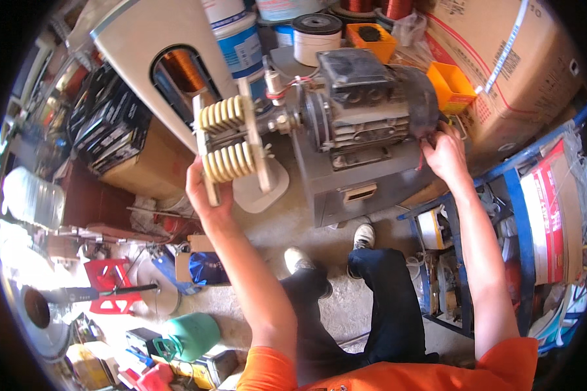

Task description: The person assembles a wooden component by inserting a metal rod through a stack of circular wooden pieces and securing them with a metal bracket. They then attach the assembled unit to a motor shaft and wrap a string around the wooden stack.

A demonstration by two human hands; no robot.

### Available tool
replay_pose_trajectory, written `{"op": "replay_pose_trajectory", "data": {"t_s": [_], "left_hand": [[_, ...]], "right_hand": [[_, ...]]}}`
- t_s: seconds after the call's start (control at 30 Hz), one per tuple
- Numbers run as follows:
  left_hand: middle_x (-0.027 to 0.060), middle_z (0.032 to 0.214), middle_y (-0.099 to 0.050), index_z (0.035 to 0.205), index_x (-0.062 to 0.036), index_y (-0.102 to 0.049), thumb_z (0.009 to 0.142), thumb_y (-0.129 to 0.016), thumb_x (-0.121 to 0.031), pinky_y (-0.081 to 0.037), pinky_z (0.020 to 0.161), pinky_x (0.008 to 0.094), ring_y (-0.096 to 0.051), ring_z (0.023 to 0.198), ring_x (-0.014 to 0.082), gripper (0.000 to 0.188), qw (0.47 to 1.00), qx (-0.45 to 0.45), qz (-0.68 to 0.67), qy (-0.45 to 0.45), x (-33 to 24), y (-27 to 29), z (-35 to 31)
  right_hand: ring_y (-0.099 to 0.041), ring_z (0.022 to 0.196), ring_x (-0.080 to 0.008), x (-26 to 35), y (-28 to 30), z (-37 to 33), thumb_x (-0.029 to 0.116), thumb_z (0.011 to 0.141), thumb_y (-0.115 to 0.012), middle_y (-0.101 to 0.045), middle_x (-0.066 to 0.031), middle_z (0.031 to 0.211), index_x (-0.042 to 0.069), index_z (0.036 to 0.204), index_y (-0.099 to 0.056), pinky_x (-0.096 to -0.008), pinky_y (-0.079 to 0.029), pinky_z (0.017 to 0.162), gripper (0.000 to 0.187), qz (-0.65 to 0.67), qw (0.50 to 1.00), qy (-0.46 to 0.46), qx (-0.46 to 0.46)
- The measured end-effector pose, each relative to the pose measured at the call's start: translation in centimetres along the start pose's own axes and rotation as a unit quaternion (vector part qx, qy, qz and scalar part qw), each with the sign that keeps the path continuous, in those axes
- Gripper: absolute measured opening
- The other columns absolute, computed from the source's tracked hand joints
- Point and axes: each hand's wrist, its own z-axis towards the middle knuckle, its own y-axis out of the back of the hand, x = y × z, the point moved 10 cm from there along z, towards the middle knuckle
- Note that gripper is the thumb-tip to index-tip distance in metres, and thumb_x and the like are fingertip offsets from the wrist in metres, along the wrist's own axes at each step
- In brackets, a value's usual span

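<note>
A dark, dusty electric motor [372, 124] lies on a grey metal cabinet [332, 195]. From its left end a shaft carries a winding former [225, 138], made of cream grooved blocks between upright bars. My left hand [209, 195] grips the lower end of the former's left bar, fingers wrapped round it. At the motor's right end is my right hand [447, 153], its fingers bent and pressed together beside a small red piece; what they hold is hidden. Next to the shaft stands a small fitting with red wires [276, 88].
Behind the motor are a white wire spool [317, 39], orange bins [451, 88] and blue-and-white buckets [238, 45]. A tall beige housing [127, 39] with copper wire inside rises at the left. Cardboard boxes [535, 58] and a blue rack [518, 228] stand right; a green jug [192, 335] sits lower left.
</note>
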Motion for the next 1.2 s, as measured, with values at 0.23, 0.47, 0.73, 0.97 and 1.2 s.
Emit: {"op": "replay_pose_trajectory", "data": {"t_s": [0.23,0.47,0.73,0.97,1.2], "left_hand": [[0.0087,0.112,-0.067,0.128,-0.0002,-0.053,0.094,-0.053,-0.018,-0.056,0.086,0.0347,-0.067,0.098,0.0199,0.038,0.998,0.067,0.005,-0.005,0.5,-1.7,-0.8],[0.0094,0.105,-0.069,0.114,-0.0018,-0.059,0.096,-0.055,-0.022,-0.056,0.083,0.0355,-0.068,0.092,0.0203,0.027,0.998,0.044,0.044,0.001,0.7,-0.2,-0.3],[0.0097,0.107,-0.069,0.118,-0.0024,-0.058,0.099,-0.049,-0.03,-0.058,0.08,0.0386,-0.069,0.091,0.0207,0.035,0.994,0.082,0.059,0.036,1.9,-1.1,-0.5],[0.0064,0.102,-0.067,0.122,-0.003,-0.056,0.096,-0.055,-0.026,-0.06,0.071,0.0336,-0.068,0.084,0.015,0.035,0.997,0.045,0.065,0.017,1.2,-1.0,-1.2],[0.0082,0.1,-0.069,0.116,-0.004,-0.059,0.097,-0.054,-0.028,-0.06,0.073,0.0353,-0.07,0.085,0.0171,0.031,0.997,0.046,0.053,0.009,1.6,-1.1,-0.7]], "right_hand": [[-0.062,0.104,-0.0395,-5.1,-1.2,0.5,0.023,0.085,-0.057,-0.067,-0.023,0.107,-0.005,0.105,-0.066,-0.0461,-0.048,0.091,0.035,0.044,0.991,-0.113,-0.05],[-0.056,0.065,-0.0083,-8.4,0.6,-2.9,0.018,0.094,-0.053,-0.065,-0.0051,0.079,0.003,0.09,-0.059,-0.0243,-0.042,0.056,0.017,0.434,0.854,-0.283,-0.051],[-0.054,0.062,-0.0094,-4.5,13.5,-5.7,0.017,0.103,-0.049,-0.063,-0.0078,0.085,0.003,0.112,-0.055,-0.0221,-0.042,0.053,0.017,0.523,0.821,-0.123,-0.194],[-0.05,0.06,-0.0072,18.5,12.8,1.9,0.01,0.098,-0.056,-0.055,-0.0018,0.074,0.0,0.112,-0.059,-0.0214,-0.042,0.051,0.016,0.613,0.788,0.024,0.059],[-0.055,0.061,-0.0037,31.5,8.0,4.6,0.008,0.092,-0.066,-0.06,0.0017,0.072,0.001,0.095,-0.064,-0.0205,-0.045,0.052,0.008,0.515,0.833,0.154,0.128]]}}
